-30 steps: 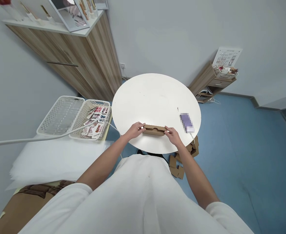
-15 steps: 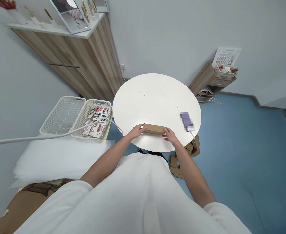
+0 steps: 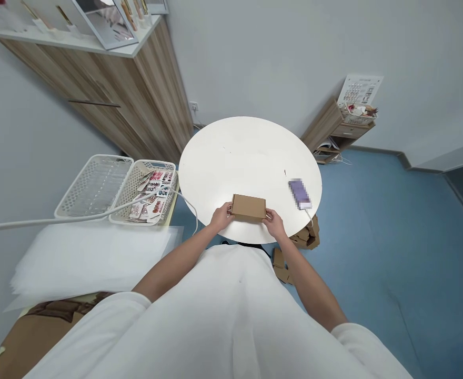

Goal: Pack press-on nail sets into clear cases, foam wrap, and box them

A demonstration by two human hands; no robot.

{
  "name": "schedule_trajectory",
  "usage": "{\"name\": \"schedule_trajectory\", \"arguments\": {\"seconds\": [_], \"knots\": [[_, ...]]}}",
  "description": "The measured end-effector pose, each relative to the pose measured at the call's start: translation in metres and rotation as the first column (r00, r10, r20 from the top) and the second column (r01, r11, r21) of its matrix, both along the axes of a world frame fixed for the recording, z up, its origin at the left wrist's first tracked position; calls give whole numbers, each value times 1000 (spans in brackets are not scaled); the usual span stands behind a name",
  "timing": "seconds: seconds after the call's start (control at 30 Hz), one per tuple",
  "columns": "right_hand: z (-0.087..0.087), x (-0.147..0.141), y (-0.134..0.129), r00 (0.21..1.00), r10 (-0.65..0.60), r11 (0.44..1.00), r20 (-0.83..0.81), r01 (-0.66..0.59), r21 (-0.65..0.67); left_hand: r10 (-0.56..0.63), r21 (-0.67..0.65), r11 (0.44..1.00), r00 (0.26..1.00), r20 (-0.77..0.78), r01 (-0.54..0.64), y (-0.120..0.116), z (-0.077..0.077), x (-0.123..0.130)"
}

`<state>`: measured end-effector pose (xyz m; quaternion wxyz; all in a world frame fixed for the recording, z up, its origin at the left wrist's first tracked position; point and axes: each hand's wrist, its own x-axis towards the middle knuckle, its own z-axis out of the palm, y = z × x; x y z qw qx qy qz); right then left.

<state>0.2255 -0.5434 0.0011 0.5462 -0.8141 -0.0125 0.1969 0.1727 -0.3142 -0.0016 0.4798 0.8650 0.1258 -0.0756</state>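
A small brown cardboard box is between my hands over the near part of the round white table, its broad face turned up toward me. My left hand grips the box's left end. At the opposite end my right hand has its fingers closed on the right side. Whether the underside of the box touches the tabletop, I cannot tell. A blurred purple device with a white cable lies on the table, to the right of my right hand.
White plastic baskets stand at the left, one holding several printed cards. In front of them are stacked translucent sheets. A white cable crosses the baskets. Folded cardboard lies beneath the table's right edge. A wooden cabinet stands back left.
The box has tipped, so its broad face shows instead of its narrow side. Both hands have stayed at its ends. The whole view has shifted slightly.
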Motion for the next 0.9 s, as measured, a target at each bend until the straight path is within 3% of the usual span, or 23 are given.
{"name": "schedule_trajectory", "arguments": {"seconds": [0.17, 0.27, 0.43, 0.63, 0.9], "knots": [[-9, -25, -8, 999, -49, 999, -24, 48, -22, 6, 195, 981, 997, -80, 10, -16, -11, -13], [-4, -32, -15, 998, -38, 994, -43, 34, -101, -24, 191, 981, 996, -88, 41, -22, -12, -19], [9, -22, -23, 992, -47, 957, -121, 11, -288, 33, 129, 991, 993, -114, -18, -21, -10, -19], [13, 0, -16, 966, 9, 945, -259, -92, -313, 6, 193, 981, 985, -172, 28, -22, -4, 1], [-7, -3, -6, 985, 153, 911, -78, -171, -375, -22, 185, 982, 995, -95, 39, -29, -6, 1]]}}
